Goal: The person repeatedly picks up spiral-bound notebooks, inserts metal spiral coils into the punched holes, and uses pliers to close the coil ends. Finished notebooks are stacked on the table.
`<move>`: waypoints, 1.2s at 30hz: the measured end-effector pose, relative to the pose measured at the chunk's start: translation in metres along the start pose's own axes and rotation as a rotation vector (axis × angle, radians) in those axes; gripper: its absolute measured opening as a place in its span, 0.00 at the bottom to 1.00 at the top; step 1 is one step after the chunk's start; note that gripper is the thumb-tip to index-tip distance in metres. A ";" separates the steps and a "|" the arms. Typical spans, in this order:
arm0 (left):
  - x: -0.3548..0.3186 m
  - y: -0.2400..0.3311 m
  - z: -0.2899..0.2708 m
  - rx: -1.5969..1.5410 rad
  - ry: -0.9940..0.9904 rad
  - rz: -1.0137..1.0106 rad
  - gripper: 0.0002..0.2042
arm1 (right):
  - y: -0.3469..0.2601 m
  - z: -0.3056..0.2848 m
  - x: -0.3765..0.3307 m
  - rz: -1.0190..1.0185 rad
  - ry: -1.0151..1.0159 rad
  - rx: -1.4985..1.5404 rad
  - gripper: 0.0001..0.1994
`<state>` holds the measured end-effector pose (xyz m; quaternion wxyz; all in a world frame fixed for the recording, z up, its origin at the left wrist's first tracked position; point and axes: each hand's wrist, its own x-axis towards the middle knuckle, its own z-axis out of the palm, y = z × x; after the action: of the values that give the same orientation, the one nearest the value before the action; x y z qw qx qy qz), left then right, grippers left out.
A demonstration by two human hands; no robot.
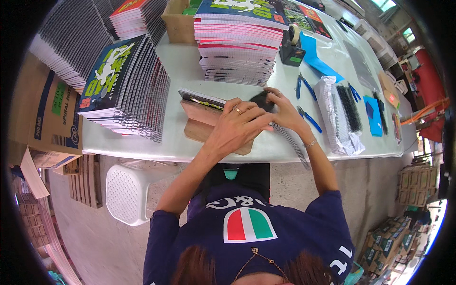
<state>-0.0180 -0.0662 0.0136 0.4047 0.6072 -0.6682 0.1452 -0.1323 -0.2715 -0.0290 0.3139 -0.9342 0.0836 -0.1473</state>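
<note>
A notebook [204,99] with a dark printed cover stands on edge in a wooden stand [199,124] near the table's front edge. My left hand [240,121] is closed over the notebook's right end, its fingertips reaching the coil. With fingers curled, my right hand [287,111] is at the upper end of a dark spiral coil [290,142], which hangs past my wrist and over the table edge. Between the hands is a black rounded object [261,100], partly covered by my right fingers. The exact contact of coil and notebook is hidden.
Stacks of spiral notebooks [128,90] stand at left, and a tall stack of notebooks [237,52] is behind my hands. At right lie blue-handled pliers [309,118], a tape dispenser [292,50] and a plastic bag of coils [332,114]. A white stool [126,194] stands below left.
</note>
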 end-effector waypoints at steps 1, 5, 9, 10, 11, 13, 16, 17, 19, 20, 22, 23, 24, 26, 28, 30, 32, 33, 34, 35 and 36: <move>-0.001 -0.002 0.001 -0.012 -0.003 -0.002 0.11 | 0.005 -0.001 -0.009 0.022 0.036 0.024 0.19; 0.001 -0.002 0.000 0.016 -0.019 0.000 0.11 | -0.017 -0.019 -0.030 0.266 0.112 1.472 0.20; 0.002 -0.003 -0.003 0.081 -0.044 -0.011 0.16 | -0.021 -0.035 -0.033 0.172 -0.087 1.132 0.21; 0.000 0.002 -0.004 0.144 0.004 -0.115 0.17 | -0.023 -0.036 -0.034 0.130 -0.111 1.250 0.23; 0.002 0.012 -0.009 0.202 0.054 -0.214 0.18 | -0.029 -0.041 -0.033 0.086 -0.129 1.362 0.25; 0.000 0.015 -0.012 0.266 0.113 -0.363 0.21 | -0.050 -0.052 -0.031 -0.026 -0.142 1.414 0.30; -0.012 0.010 -0.016 0.250 0.120 -0.447 0.21 | -0.054 -0.067 -0.023 -0.135 -0.295 1.010 0.29; -0.013 0.009 -0.016 0.226 0.113 -0.445 0.20 | -0.064 -0.071 -0.021 -0.061 -0.264 0.951 0.24; -0.014 0.009 -0.016 0.197 0.120 -0.443 0.19 | -0.058 -0.064 -0.014 0.152 -0.146 0.638 0.21; -0.011 0.008 -0.016 0.194 0.136 -0.436 0.19 | -0.057 -0.062 -0.010 0.249 -0.080 0.476 0.19; -0.009 0.005 -0.019 0.182 0.139 -0.414 0.18 | -0.063 -0.066 -0.013 0.172 -0.139 0.763 0.14; -0.013 0.007 -0.019 0.166 0.123 -0.410 0.17 | -0.067 -0.063 -0.022 0.139 -0.136 0.751 0.14; -0.016 0.009 -0.018 0.151 0.106 -0.407 0.17 | -0.070 -0.063 -0.027 0.105 -0.133 0.739 0.13; -0.012 0.006 -0.016 0.080 0.130 -0.425 0.16 | -0.077 -0.066 -0.011 0.192 -0.083 0.710 0.13; -0.011 -0.002 -0.020 0.042 0.165 -0.395 0.16 | -0.088 -0.073 -0.020 -0.068 -0.144 0.941 0.15; -0.022 -0.001 -0.018 -0.002 0.201 -0.342 0.17 | -0.098 -0.078 -0.024 -0.046 -0.198 0.954 0.17; -0.027 -0.008 -0.014 -0.053 0.229 -0.338 0.18 | -0.102 -0.078 -0.012 0.198 -0.212 0.768 0.19; -0.031 -0.006 -0.013 -0.069 0.246 -0.337 0.19 | -0.097 -0.077 -0.016 0.012 -0.275 0.849 0.16; -0.032 -0.007 -0.013 -0.084 0.262 -0.336 0.19 | -0.102 -0.077 -0.023 -0.074 -0.379 0.967 0.13; -0.037 -0.005 -0.014 -0.095 0.230 -0.346 0.21 | -0.103 -0.074 -0.024 0.042 -0.331 0.903 0.13; -0.040 -0.003 -0.013 -0.111 0.234 -0.354 0.21 | -0.102 -0.070 -0.022 0.157 -0.283 0.837 0.13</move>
<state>-0.0132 -0.0303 -0.0079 0.5312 0.6709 -0.5068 0.1044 -0.1699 -0.2248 0.0817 0.6835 -0.7284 0.0438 -0.0149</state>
